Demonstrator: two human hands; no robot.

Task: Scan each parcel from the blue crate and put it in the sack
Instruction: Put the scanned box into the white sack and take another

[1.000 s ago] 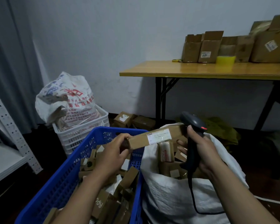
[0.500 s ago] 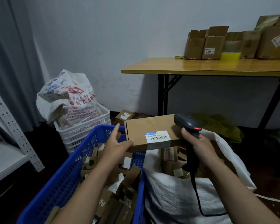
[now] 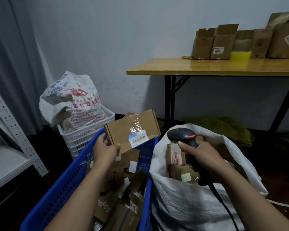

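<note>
My left hand (image 3: 105, 150) grips the lower left corner of a flat brown cardboard parcel (image 3: 132, 129), held tilted above the blue crate (image 3: 62, 194), its barcode label facing me. My right hand (image 3: 198, 154) holds a black corded scanner (image 3: 182, 135) by its handle, above the open white sack (image 3: 190, 202). The scanner head shows a red light and sits just right of the parcel, apart from it. Several small cardboard parcels fill the crate, and several more lie inside the sack.
A white basket (image 3: 83, 135) with a printed sack (image 3: 68, 100) stands behind the crate. A wooden table (image 3: 207, 66) at the right carries cardboard boxes. A white metal shelf (image 3: 7, 147) is at the left. Green cloth lies on the floor under the table.
The parcel turned from edge-on to face-up and moved left, away from the scanner, and now tilts over the crate. The scanner hand dropped slightly over the sack.
</note>
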